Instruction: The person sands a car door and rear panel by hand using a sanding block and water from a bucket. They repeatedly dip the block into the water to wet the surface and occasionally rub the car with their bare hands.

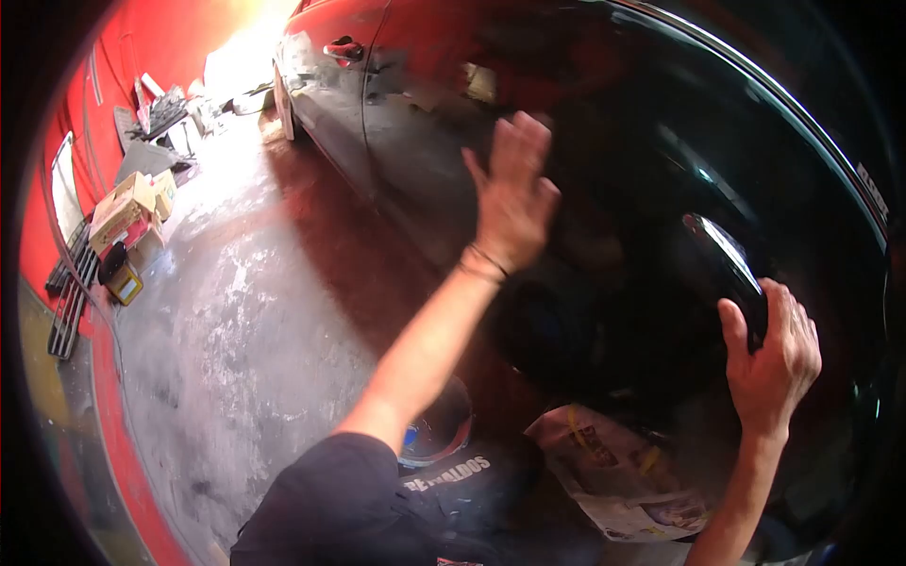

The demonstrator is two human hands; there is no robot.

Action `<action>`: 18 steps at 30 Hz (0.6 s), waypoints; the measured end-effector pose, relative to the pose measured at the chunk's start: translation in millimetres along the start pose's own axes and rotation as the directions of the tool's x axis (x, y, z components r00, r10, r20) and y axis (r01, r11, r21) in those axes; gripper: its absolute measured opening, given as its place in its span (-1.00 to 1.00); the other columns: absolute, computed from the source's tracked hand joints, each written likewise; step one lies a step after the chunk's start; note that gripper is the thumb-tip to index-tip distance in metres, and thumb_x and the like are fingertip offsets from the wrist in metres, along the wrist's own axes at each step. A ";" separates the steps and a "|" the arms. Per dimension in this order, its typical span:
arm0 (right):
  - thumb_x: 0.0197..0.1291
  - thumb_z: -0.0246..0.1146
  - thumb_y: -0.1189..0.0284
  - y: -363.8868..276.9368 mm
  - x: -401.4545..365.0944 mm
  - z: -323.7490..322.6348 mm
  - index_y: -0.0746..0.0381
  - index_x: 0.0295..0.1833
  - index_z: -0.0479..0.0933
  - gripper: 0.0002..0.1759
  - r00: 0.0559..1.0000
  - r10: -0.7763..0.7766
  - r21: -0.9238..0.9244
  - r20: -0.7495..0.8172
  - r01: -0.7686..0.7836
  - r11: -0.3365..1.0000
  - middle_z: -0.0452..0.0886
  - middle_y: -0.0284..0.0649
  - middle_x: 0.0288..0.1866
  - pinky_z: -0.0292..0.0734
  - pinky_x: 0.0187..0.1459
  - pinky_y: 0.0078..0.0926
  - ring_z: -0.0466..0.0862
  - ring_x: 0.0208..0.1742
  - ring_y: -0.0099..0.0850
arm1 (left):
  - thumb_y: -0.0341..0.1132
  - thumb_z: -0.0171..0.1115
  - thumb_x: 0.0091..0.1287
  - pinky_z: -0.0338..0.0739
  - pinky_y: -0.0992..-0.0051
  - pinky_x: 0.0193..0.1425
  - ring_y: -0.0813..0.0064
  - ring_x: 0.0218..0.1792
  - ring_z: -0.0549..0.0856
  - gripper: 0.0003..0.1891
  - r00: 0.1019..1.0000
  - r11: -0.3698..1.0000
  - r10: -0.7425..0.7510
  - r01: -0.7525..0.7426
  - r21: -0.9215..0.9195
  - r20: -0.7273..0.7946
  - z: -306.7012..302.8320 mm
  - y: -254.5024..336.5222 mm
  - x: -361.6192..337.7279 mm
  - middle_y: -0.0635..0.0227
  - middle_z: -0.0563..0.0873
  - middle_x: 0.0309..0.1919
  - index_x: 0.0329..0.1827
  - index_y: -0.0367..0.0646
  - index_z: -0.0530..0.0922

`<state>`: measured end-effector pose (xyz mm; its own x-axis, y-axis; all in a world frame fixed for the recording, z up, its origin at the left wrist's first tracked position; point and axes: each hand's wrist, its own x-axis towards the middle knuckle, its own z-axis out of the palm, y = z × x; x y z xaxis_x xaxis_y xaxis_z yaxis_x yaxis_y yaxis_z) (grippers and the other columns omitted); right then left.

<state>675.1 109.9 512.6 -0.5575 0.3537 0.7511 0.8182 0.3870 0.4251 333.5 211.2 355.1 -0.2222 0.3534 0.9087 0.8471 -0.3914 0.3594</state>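
The dark, glossy side of a car point(604, 160) fills the right half of the view, with reflections across it. My left hand point(514, 193), a thin dark band at its wrist, is spread over the lower door panel with nothing in it. Farther right, a black door handle point(725, 247) stands out from the panel. My right hand point(776, 363) is at its near end, thumb on one side and fingers on the other, closed round it. Part of the handle is hidden by the fingers.
Below the panel lies a printed paper sheet point(613, 472), beside a round bucket point(448, 424) partly behind my left arm. Cardboard boxes point(127, 212), a yellow-and-black object point(123, 281) and dark slatted parts point(71, 302) line the left wall. A second door handle point(343, 50) is farther along.
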 end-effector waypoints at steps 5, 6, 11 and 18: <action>0.55 0.40 -0.07 -4.1 -5.6 4.2 0.24 0.02 0.74 -0.48 0.995 0.070 0.007 -0.073 -0.070 0.998 0.84 -0.11 -0.12 0.68 -0.09 -0.18 0.85 -0.14 -0.12 | 0.00 -0.18 0.86 -0.44 -0.47 0.79 0.12 0.92 -0.03 -0.33 0.977 0.985 -0.173 0.169 -0.044 -0.121 -10.7 -100.2 63.6 0.32 0.06 0.93 0.93 0.02 0.08; 0.57 0.39 -0.06 -5.7 -3.3 4.8 0.23 0.02 0.74 -0.49 0.994 0.079 0.011 -0.079 -0.078 0.997 0.83 -0.11 -0.12 0.68 -0.10 -0.18 0.84 -0.15 -0.12 | 0.01 -0.17 0.85 -0.44 -0.50 0.78 0.08 0.92 -0.06 -0.31 0.953 0.960 -0.269 0.252 -0.123 -0.142 -10.1 -82.6 68.5 0.25 0.03 0.93 0.93 -0.03 0.06; 0.64 0.29 0.03 -4.8 1.0 4.5 0.24 0.01 0.72 -0.55 0.995 0.031 0.009 -0.092 -0.030 1.000 0.80 -0.08 -0.14 0.63 -0.10 -0.15 0.81 -0.13 -0.07 | -0.04 0.18 0.65 -0.43 -0.58 0.74 -0.10 0.91 -0.09 -0.15 0.989 0.992 0.082 -0.069 -0.102 0.124 -6.6 82.3 8.9 0.04 0.00 0.92 0.94 0.03 0.08; 0.68 0.24 0.01 -3.5 -1.6 17.7 0.28 -0.03 0.72 -0.50 0.996 0.025 -0.016 -0.084 -0.026 1.000 0.80 -0.06 -0.15 0.63 -0.09 -0.14 0.81 -0.14 -0.03 | 0.11 -0.10 0.78 -0.38 -0.63 0.72 0.00 0.92 -0.11 -0.22 0.919 0.939 -0.343 0.326 -0.114 -0.195 -13.2 -189.8 94.4 0.15 -0.01 0.93 0.94 0.02 0.03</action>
<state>670.6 123.1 500.9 -0.5233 0.2902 0.8012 0.8347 0.3637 0.4135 145.3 307.7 375.5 -0.5886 0.2932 0.7534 0.6676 -0.3494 0.6575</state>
